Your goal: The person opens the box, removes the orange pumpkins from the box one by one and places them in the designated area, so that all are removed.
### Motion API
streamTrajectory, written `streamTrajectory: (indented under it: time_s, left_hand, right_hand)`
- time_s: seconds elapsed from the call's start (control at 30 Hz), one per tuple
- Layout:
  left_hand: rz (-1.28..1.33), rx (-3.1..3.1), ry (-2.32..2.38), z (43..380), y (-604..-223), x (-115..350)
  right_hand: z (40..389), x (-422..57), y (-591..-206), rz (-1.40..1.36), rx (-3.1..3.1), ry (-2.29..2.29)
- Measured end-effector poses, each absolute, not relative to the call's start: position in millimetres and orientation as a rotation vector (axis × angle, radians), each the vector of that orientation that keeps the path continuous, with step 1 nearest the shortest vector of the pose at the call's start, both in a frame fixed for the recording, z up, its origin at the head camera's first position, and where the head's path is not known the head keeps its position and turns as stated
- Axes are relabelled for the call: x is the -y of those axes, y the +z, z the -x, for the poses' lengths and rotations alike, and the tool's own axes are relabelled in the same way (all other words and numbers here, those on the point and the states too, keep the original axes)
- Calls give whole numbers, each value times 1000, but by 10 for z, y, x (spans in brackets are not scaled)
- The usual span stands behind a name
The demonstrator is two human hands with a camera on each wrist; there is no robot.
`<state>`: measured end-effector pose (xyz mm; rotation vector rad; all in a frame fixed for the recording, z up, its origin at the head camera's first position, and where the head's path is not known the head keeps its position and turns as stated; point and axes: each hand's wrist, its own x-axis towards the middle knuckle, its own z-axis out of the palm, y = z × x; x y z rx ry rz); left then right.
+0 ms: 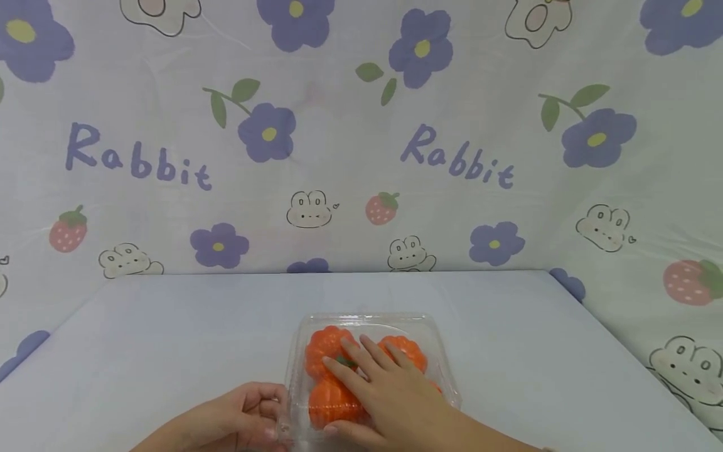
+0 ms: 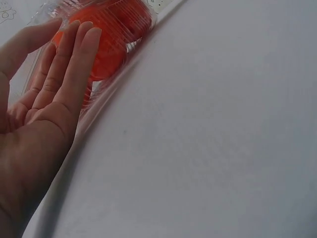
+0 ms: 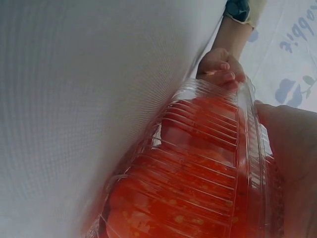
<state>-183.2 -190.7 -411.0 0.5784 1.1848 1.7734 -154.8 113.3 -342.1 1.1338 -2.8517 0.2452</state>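
A clear plastic clamshell box (image 1: pixel 446 370) sits near the front of the table, its lid down over several orange ribbed pumpkins (image 1: pixel 333 402). One pumpkin shows a green stem under the fingers. My right hand (image 1: pixel 395 389) lies spread flat across the lid, fingers pointing to the far left. At the box's near left corner is my left hand (image 1: pixel 243 414), fingertips right at its side. In the left wrist view, the left fingers (image 2: pixel 69 74) look fairly straight, thumb apart from them. The right wrist view shows the ribbed box wall (image 3: pixel 198 163) with orange behind it.
A white cloth-covered table (image 1: pixel 186 339) surrounds the box. Behind it and along the right hangs a curtain (image 1: pixel 350 138) printed with purple flowers, rabbits and strawberries. A dark watch-like band (image 3: pixel 237 10) is on the left wrist.
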Motion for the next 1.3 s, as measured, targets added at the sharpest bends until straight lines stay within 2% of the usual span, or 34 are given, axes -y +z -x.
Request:
streamTrajectory:
  time_s: [0.4, 1.3]
  left_hand:
    - [-545, -1175, 1806, 1791, -4094, 1875]
    - [-834, -1248, 1815, 1818, -4097, 1836]
  right_hand:
    - [1554, -1123, -3404, -1124, 2893, 270]
    - [1543, -1117, -3402, -1125, 2898, 219]
